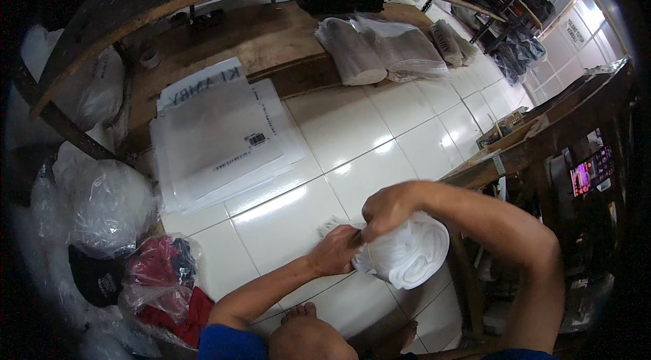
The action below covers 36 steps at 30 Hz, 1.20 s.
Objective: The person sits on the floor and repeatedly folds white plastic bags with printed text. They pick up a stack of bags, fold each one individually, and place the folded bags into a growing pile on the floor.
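A thick white roll of thin, soft-looking sheet material lies in front of me above the tiled floor, its coiled end facing right. At its left side my two hands meet. My left hand is closed, with its fingers against the roll's edge. Just above and to the right, my right hand is also closed and bent down over the roll. What the fingertips pinch is hidden between the hands. A frayed, pale edge shows beyond my left hand.
A stack of clear plastic sleeves with a handwritten paper lies at the left. Clear plastic rolls sit by a low wooden platform. Bagged red and black clothing lies lower left. A lit phone is at the right, beside a wooden bench.
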Each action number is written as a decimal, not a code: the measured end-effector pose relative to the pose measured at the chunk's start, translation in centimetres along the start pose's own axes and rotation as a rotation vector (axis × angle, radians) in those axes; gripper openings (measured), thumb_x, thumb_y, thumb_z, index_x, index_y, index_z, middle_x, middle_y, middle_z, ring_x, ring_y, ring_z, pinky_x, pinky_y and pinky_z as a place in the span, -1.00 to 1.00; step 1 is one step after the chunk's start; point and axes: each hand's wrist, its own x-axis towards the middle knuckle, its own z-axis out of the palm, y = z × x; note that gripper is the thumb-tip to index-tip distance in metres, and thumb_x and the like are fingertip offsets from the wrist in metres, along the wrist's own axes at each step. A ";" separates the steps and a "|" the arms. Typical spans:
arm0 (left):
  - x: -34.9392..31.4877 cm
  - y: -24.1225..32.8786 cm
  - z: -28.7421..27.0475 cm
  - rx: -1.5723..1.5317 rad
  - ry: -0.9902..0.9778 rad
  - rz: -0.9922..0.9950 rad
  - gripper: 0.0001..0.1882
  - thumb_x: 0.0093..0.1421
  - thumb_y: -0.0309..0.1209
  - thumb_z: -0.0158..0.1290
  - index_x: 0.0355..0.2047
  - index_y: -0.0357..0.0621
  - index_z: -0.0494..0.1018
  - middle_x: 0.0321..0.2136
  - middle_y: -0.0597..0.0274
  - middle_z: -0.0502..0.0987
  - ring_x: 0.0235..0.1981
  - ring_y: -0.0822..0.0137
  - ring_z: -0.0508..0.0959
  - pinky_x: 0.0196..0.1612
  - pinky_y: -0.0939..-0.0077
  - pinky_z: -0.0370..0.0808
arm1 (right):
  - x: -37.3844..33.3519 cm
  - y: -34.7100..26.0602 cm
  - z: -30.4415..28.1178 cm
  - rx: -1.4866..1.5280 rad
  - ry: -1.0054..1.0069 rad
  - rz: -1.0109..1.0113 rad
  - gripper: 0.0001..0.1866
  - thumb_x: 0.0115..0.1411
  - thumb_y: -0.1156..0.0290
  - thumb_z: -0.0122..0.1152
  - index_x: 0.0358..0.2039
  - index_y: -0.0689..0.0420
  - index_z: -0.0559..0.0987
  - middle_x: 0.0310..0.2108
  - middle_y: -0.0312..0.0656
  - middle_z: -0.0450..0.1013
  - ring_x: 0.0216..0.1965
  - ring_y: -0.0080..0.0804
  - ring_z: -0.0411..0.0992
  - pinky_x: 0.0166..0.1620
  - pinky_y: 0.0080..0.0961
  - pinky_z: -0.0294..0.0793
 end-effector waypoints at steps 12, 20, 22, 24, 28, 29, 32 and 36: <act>-0.9 -0.9 0.5 -0.189 0.007 -0.296 -0.06 -0.11 -0.34 0.36 0.24 -0.23 0.10 0.02 -0.08 0.43 0.03 -0.09 0.44 0.14 0.06 0.33 | 4.2 9.9 24.1 0.775 1.058 -0.246 -0.42 0.00 0.30 0.39 0.05 0.21 0.48 0.03 0.06 0.44 0.09 -0.07 0.40 0.17 -0.22 0.35; 0.1 0.9 3.1 0.043 0.094 -0.403 0.01 -0.08 -0.30 0.32 0.27 -0.41 0.00 -0.05 -0.15 0.43 -0.04 -0.14 0.44 0.07 0.06 0.34 | 3.6 -8.7 16.6 0.442 1.206 -0.069 -0.54 0.04 0.20 0.35 -0.24 0.36 0.52 -0.40 0.09 0.44 -0.29 -0.01 0.48 -0.21 -0.21 0.51; 0.3 0.7 4.6 0.059 0.154 -0.398 0.06 -0.14 -0.33 0.35 0.28 -0.42 -0.02 -0.02 -0.19 0.40 -0.03 -0.19 0.43 0.09 0.02 0.32 | 6.1 -9.8 14.1 0.367 1.247 -0.040 -0.59 0.08 0.21 0.29 -0.23 0.33 0.52 -0.34 0.03 0.45 -0.30 -0.09 0.51 -0.33 -0.29 0.54; 0.7 0.1 5.7 -0.042 0.176 -0.454 0.16 -0.27 -0.41 0.41 0.28 -0.40 -0.05 0.08 -0.26 0.35 0.01 -0.30 0.40 0.15 -0.05 0.28 | 6.9 -10.6 13.1 0.163 1.115 0.003 -0.69 0.08 0.24 0.26 -0.33 0.26 0.53 -0.35 -0.01 0.46 -0.29 -0.17 0.52 -0.34 -0.39 0.55; 1.7 0.0 4.7 -0.237 0.036 -0.800 0.11 -0.23 -0.33 0.47 0.26 -0.35 0.05 0.02 -0.21 0.42 0.08 -0.13 0.43 0.15 0.08 0.36 | 12.1 -9.0 18.6 -0.149 1.004 0.019 -0.65 0.12 0.18 0.22 -0.43 0.28 0.53 -0.38 -0.09 0.40 -0.30 -0.27 0.42 -0.33 -0.40 0.49; -1.1 -1.9 6.9 -0.337 0.198 -0.759 0.03 -0.21 -0.26 0.48 0.21 -0.29 0.15 0.01 -0.14 0.44 0.08 -0.01 0.45 0.12 0.16 0.41 | 10.9 -8.9 19.2 0.093 0.961 -0.064 -0.61 0.16 0.23 0.19 -0.18 0.32 0.52 -0.35 -0.11 0.39 -0.25 -0.25 0.41 -0.25 -0.39 0.49; -3.2 -3.0 8.1 -0.214 0.261 -0.640 -0.03 -0.21 -0.28 0.48 0.16 -0.27 0.20 0.02 -0.08 0.45 0.08 0.03 0.45 0.12 0.21 0.42 | 8.0 -6.1 22.8 0.141 0.999 -0.050 -0.51 0.17 0.26 0.19 0.02 0.33 0.44 -0.24 -0.07 0.41 -0.18 -0.19 0.42 -0.13 -0.36 0.48; -0.9 -2.7 4.3 -0.314 0.085 -0.624 -0.10 -0.17 -0.29 0.46 0.13 -0.28 0.23 0.03 -0.08 0.44 0.08 0.00 0.45 0.12 0.22 0.41 | 6.3 -1.3 25.5 0.261 1.190 -0.066 -0.58 0.18 0.36 0.18 0.02 0.29 0.47 -0.14 -0.01 0.44 -0.09 -0.12 0.44 -0.02 -0.30 0.46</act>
